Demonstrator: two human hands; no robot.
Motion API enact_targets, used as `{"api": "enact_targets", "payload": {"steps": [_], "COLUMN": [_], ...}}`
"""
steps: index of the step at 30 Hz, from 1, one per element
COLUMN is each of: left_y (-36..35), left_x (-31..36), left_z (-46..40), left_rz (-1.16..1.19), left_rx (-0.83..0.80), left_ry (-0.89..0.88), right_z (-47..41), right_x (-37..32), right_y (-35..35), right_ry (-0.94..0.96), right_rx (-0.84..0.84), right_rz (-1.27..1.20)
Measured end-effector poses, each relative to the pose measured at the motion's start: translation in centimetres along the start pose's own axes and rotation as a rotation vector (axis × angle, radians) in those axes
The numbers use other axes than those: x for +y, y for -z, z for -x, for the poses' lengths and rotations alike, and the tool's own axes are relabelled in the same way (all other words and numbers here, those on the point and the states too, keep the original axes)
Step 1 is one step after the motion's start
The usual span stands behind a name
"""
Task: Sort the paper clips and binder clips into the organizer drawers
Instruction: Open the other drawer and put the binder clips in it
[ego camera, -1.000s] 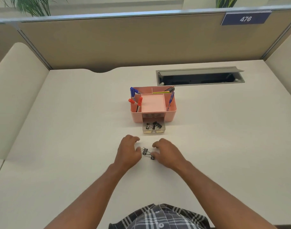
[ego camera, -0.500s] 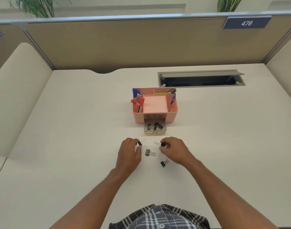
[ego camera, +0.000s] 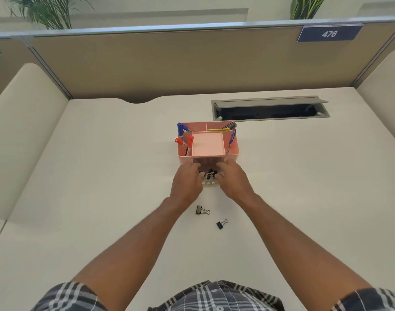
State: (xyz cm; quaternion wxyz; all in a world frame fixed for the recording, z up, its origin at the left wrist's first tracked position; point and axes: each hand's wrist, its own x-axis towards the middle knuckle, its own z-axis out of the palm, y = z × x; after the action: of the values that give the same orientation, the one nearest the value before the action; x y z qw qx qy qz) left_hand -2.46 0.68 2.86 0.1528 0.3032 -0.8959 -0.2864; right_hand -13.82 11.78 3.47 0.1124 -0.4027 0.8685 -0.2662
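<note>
— Beige cubicle walls fence off a pale desk (ego camera: pixel 102 176), with a cable hatch (ego camera: pixel 270 108) set into its far right. What sits in the middle?

— A pink organizer (ego camera: pixel 233 151) holding markers and pens, its clear drawer (ego camera: pixel 211 182) pulled out toward the near side. Both hands are over that drawer, the left hand (ego camera: pixel 186 180) on its left edge and the right hand (ego camera: pixel 233 179) on its right.

— Are they pinching anything?

— Fingertips of both dip down among dark clips in the drawer (ego camera: pixel 209 175), but I cannot tell whether either hand holds a clip or has let go; the fingers hide it.

— And the rest of the clips?

— Two binder clips lie on the desk nearer the person: a larger binder clip (ego camera: pixel 200 209) and, to its near right and apart from it, a smaller binder clip (ego camera: pixel 220 225). No paper clips are visible.

— How would they handle?

— Probably light, stiff and springy steel. They look small enough to skid on the smooth top, so I would pinch the black body from both sides or hook a wire handle.

— Any writing?

— A blue plate (ego camera: pixel 329 33) on the far partition reads "476". Nothing else is legible.
</note>
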Motion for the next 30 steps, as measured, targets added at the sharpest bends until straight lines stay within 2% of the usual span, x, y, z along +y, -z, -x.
{"api": "enact_targets", "payload": {"steps": [4,8,10,16,20,25,30], "left_y": [-0.8,-2.0,-2.6,-3.0,-2.5,-1.1,0.0], "left_x": [-2.2,-4.5,-5.1,-4.7,-4.2,-2.6,-0.9], "left_z": [3.1,7.3,8.6,8.8,7.8,3.9,0.3], "left_rz": [0.042,0.017,-0.041,-0.092,-0.067,-0.122,-0.161], "left_rx": [-0.033,-0.219,-0.251,-0.195,-0.127,0.044,0.032], "left_ry": [-0.053,-0.087,-0.098,-0.103,-0.100,-0.170,-0.113], "right_z": [2.4,6.2,7.9,9.8,8.4,3.9,0.2], "right_x": [1.3,2.6,3.1,3.6,3.1,0.8,-1.3], "right_y": [-0.2,-0.9,-1.5,-3.5,-3.3,-1.0,0.5], "right_ry": [-0.058,-0.042,-0.023,0.118,0.054,0.074,0.088], "right_rx": [-0.112,-0.481,-0.567,-0.345,-0.243,0.014,0.008], "right_rz": [0.024,0.038,0.032,0.071,0.014,-0.092,-0.107]}}
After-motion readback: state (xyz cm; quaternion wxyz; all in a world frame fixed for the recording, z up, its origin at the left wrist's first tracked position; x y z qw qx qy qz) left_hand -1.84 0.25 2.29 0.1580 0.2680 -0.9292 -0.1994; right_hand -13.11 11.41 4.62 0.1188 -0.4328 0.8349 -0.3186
